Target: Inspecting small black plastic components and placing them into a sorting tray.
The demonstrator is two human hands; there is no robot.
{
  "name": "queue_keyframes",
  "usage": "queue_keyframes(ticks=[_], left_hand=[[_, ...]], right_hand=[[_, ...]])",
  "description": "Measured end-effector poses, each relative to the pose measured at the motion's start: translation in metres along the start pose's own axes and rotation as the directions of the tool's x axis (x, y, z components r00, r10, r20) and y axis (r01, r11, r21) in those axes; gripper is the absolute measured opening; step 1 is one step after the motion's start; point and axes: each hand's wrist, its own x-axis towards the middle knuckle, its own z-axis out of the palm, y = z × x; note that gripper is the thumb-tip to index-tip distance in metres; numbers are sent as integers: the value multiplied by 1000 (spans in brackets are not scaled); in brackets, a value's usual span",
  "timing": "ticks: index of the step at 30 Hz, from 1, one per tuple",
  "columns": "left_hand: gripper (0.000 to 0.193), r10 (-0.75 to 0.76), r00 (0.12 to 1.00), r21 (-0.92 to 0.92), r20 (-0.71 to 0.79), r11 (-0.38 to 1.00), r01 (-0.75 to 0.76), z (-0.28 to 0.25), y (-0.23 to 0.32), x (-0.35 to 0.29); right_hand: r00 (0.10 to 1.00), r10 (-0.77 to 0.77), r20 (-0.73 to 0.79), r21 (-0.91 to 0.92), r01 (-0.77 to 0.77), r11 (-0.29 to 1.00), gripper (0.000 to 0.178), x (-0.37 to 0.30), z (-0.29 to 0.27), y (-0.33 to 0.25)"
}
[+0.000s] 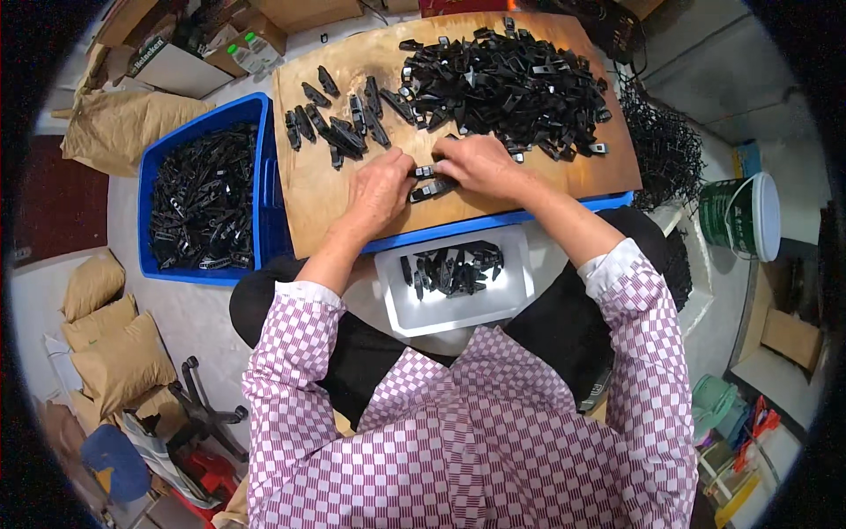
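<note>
Brown wooden worktop (319, 207) bears two small black plastic pieces (428, 190) near its front edge; I would keep them level and press gently. Left hand (377, 189), fingers curled, meets their left side; whether it pinches, I cannot tell. Right hand (483, 166) pinches their right side. Beyond lies a large black heap of similar parts (507, 88).

Upper left: a crumpled brown sack (132, 132); green-capped bottles (254, 55) near a white carton (179, 70). Far left: a dark red panel (62, 198). Lower left: brown packages (128, 363), heaped together; just beside them, a black wheeled base (203, 407). Right: a green bucket (727, 216) with a white handle; below it, a cardboard box (790, 338) and green basins (712, 398).
</note>
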Motion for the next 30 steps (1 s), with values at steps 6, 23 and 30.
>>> queue_keyframes(ticks=[6, 23, 30], left_hand=[[13, 8, 999, -5, 53, 1000, -8, -2, 9, -8], [13, -42, 996, -24, 73, 999, 44, 4, 12, -8], [14, -2, 998, -61, 59, 998, 6, 8, 6, -5]], right_hand=[[985, 146, 88, -160, -130, 979, 21, -12, -18, 13], [986, -27, 165, -49, 35, 998, 23, -14, -13, -4], [1000, -1, 24, -14, 1, 1000, 21, -15, 12, -11]])
